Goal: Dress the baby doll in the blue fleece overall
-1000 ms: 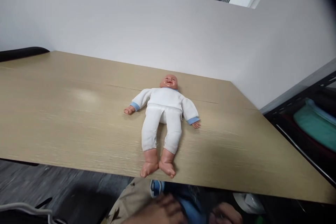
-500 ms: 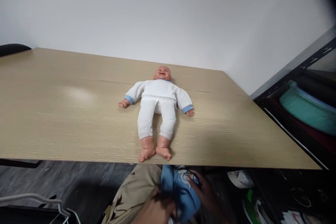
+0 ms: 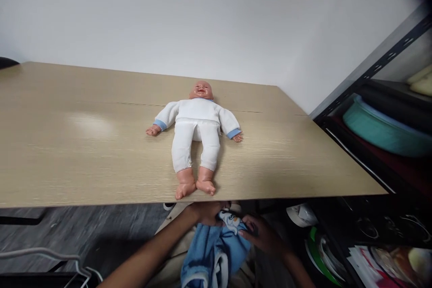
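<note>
Below the table's front edge, over my lap, both hands grip a small blue garment (image 3: 209, 247) with pale trim and a white cartoon figure on it. My left hand (image 3: 212, 213) is closed on its upper left part, partly hidden under the table edge. My right hand (image 3: 258, 230) pinches the cloth at the right, beside the cartoon figure. The garment hangs down between my forearms. On the table lies a baby doll (image 3: 197, 119) on its back, feet toward me, in a white top and trousers with blue cuffs. Neither hand touches the doll.
The light wooden table (image 3: 101, 162) reaches back to a white wall (image 3: 135, 18). At the right stands a dark metal shelf (image 3: 374, 69) holding a turquoise basin (image 3: 384, 130). Lower right are a green-edged round item (image 3: 315, 252) and papers. A white metal rack (image 3: 50, 252) is at lower left.
My left hand has moved up and forward to the garment's upper part. The garment now hangs more spread out. My view has shifted slightly; the doll lies as before.
</note>
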### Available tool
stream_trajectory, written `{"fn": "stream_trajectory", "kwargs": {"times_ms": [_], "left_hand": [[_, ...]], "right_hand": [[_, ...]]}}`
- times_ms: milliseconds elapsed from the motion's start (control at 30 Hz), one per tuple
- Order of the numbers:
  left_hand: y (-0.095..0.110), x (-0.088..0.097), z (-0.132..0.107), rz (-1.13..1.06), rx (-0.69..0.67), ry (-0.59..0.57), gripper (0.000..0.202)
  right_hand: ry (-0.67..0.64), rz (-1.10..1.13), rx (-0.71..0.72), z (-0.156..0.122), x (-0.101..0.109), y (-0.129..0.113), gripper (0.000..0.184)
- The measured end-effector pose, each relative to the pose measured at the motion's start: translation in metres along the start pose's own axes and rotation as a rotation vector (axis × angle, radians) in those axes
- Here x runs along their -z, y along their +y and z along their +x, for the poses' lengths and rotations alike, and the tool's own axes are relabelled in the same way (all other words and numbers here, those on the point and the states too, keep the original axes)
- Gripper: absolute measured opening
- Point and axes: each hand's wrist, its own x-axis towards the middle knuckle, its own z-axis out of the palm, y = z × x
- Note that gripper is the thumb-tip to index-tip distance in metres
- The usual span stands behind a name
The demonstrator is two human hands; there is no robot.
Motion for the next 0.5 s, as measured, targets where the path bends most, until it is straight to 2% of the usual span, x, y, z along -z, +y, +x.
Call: {"fn": "stream_trajectory", "kwargs": {"times_ms": [100, 167, 233, 333, 367, 400, 433, 500], "left_hand": [[0.003, -0.008, -0.001, 0.141, -0.014, -0.119, 0.044], [0.013, -0.009, -0.015, 0.192, -0.053, -0.124, 0.038], [0.032, -0.006, -0.039, 0.193, -0.087, -0.087, 0.041], [0.077, 0.013, -0.083, 0.083, -0.118, 0.036, 0.046], [0.093, 0.022, -0.098, 0.029, -0.122, 0.077, 0.042], [0.108, 0.031, -0.113, -0.024, -0.114, 0.105, 0.029], [0.119, 0.041, -0.126, -0.082, -0.107, 0.102, 0.025], [0.132, 0.060, -0.147, -0.199, -0.107, 0.149, 0.042]], "right_hand": [[-0.023, 0.028, 0.074, -0.003, 0.001, -0.005, 0.024], [-0.080, 0.124, 0.077, -0.007, 0.003, -0.018, 0.022], [-0.156, 0.231, 0.047, -0.013, 0.007, -0.041, 0.019], [-0.243, 0.266, 0.079, -0.022, 0.020, -0.091, 0.023], [-0.261, 0.271, 0.117, -0.022, 0.027, -0.109, 0.025], [-0.283, 0.310, 0.173, -0.022, 0.034, -0.127, 0.027], [-0.303, 0.360, 0.228, -0.020, 0.043, -0.144, 0.027], [-0.358, 0.417, 0.318, -0.010, 0.061, -0.174, 0.028]]}}
